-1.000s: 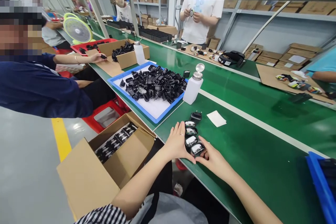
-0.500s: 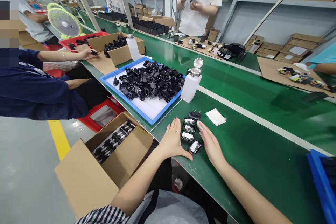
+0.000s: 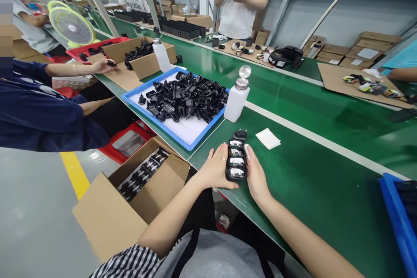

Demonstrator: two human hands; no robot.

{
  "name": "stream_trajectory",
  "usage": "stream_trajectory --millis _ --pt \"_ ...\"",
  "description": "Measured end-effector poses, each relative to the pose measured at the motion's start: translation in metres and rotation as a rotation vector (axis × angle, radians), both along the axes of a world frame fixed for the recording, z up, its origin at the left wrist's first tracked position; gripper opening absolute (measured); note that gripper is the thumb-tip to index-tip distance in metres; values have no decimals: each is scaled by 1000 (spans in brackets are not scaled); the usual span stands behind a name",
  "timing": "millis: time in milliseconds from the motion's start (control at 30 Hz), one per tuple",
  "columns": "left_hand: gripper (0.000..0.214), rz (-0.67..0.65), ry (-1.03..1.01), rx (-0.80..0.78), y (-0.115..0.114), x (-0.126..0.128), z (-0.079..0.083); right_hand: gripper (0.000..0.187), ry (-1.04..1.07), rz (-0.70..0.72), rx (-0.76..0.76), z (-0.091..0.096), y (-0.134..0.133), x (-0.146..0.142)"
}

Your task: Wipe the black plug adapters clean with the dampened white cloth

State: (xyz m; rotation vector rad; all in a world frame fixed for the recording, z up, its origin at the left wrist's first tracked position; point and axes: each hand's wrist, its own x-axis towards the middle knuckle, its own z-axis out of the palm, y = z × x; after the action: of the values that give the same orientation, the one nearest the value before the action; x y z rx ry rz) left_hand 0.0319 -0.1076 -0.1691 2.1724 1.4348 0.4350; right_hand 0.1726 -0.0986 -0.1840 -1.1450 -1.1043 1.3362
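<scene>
A short row of black charger housings [image 3: 236,160] lies on the green belt [image 3: 312,182], open sides up with white parts showing. My left hand [image 3: 215,169] lies flat against the row's left side, fingers stretched out. My right hand [image 3: 254,174] lies flat against its right side, fingers straight. The two hands flank the row. One more black plug piece [image 3: 240,134] sits at the row's far end. A white cloth square [image 3: 267,138] lies just right of it.
A white pump bottle [image 3: 237,99] stands beyond the row. A blue tray [image 3: 143,113] holds a heap of black plug parts. An open cardboard box [image 3: 130,200] sits on the floor at my left. A blue bin edge [image 3: 395,213] is at right. Other people work around the belt.
My right hand moved from under the nearest housing to the row's right side, and the nearest housing, askew before, now lines up with the others. The left hand stayed at the left side.
</scene>
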Motion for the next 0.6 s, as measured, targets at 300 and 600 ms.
stream_trajectory --millis 300,600 --pt "122 -107 -38 41 21 -4 -4 64 -50 79 -21 1 1 -13" --pt "123 43 47 70 -2 -26 1 50 -837 -88 210 43 144 41"
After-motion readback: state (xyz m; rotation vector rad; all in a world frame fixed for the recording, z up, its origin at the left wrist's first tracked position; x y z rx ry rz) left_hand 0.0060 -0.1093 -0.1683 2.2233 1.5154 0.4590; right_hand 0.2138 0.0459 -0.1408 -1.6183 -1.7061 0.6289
